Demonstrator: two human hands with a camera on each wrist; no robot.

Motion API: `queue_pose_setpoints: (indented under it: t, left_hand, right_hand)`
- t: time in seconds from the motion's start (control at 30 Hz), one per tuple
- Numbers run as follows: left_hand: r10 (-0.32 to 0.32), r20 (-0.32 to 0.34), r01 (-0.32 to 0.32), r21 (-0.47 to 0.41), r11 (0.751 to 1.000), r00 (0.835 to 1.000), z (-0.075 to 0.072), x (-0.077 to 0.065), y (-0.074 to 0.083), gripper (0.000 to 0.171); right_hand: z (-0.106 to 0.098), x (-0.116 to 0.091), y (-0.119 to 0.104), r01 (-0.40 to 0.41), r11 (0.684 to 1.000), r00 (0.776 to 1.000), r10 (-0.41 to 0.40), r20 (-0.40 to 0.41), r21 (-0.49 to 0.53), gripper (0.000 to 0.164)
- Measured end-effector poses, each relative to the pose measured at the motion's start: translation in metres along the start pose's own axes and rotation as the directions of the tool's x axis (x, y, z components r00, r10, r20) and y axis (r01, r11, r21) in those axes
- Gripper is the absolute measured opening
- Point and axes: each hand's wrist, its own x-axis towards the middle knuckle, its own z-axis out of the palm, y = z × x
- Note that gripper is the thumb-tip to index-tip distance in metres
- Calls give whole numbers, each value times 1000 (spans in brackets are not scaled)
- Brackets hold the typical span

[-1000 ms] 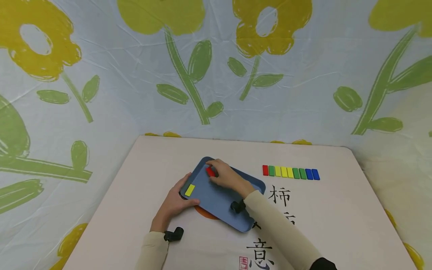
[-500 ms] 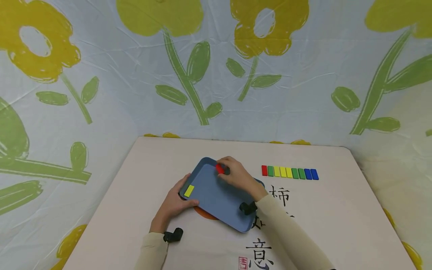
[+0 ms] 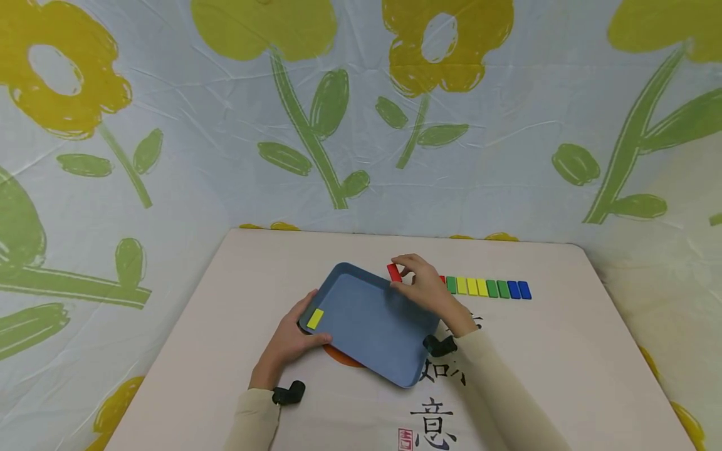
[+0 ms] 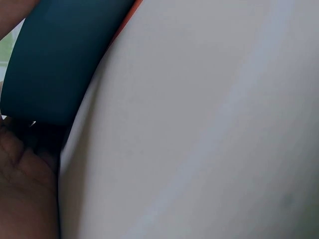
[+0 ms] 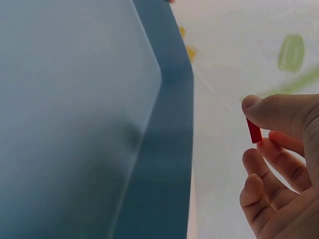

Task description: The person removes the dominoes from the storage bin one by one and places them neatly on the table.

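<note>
My right hand pinches a red tile between thumb and fingertips, just past the far right rim of the blue tray. In the right wrist view the red tile shows edge-on under the thumb. My left hand grips the near left corner of the blue tray, thumb over the rim. A single yellow tile lies in the tray by that corner. Up close in the left wrist view, the tray's dark outer wall rests against the palm.
Right of the tray, a straight row of coloured tiles lies on the pale table; my right hand partly hides its red left end. Black brush characters and an orange shape are printed on the table. Flowered cloth hangs behind.
My right hand has carried the red tile from over the tray rightward, past its far rim towards the row. My left hand and the tray stay in place.
</note>
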Motion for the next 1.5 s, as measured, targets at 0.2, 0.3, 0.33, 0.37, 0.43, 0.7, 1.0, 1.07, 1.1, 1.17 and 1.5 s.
queue_pose_setpoints:
  t: [0.2,0.3,0.33,0.37,0.43,0.7,1.0,1.07,1.1,1.17,1.5]
  left_hand:
    - [-6,-4,6,-3,1000,1000,0,0,0,107]
    - [-13,-1,13,-3,1000,1000,0,0,0,107]
    - [-12,0,12,0,1000,1000,0,0,0,107]
    - [-13,2,13,-1,1000,1000,0,0,1,107]
    - [-16,4,16,-7,1000,1000,0,0,1,107]
    - [-14,10,14,-15,1000,1000,1,0,1,107]
    - [-3,7,4,-19,1000,1000,0,0,1,106]
    - [-5,9,6,-22,1000,1000,0,-1,1,106]
    - [-7,10,7,-25,1000,1000,0,-1,1,106]
    - [-4,11,5,-29,1000,1000,0,-1,1,105]
    - [-13,7,13,-30,999,1000,1,0,1,105]
  right_hand:
    - [-17,-12,15,-44,999,998,43,-44,-18,52]
    - [-23,-18,24,-76,997,996,75,-56,-21,53]
    - [-25,-20,28,-82,996,995,80,-61,-25,53]
    - [-27,-23,31,-88,996,994,86,-65,-31,53]
    - [-32,-28,37,-98,994,993,95,-72,-40,54]
    - [-51,-52,60,-184,982,981,181,-63,-38,56]
    - [-73,-80,80,-260,961,962,250,-106,-92,56]
    - [-79,-85,83,-279,953,957,266,-118,-115,56]
    - [-82,-88,84,-287,949,954,272,-124,-127,56]
    - [-89,-94,89,-295,946,952,278,-132,-135,56]
    - [-126,-127,125,-256,942,956,213,-201,-219,53]
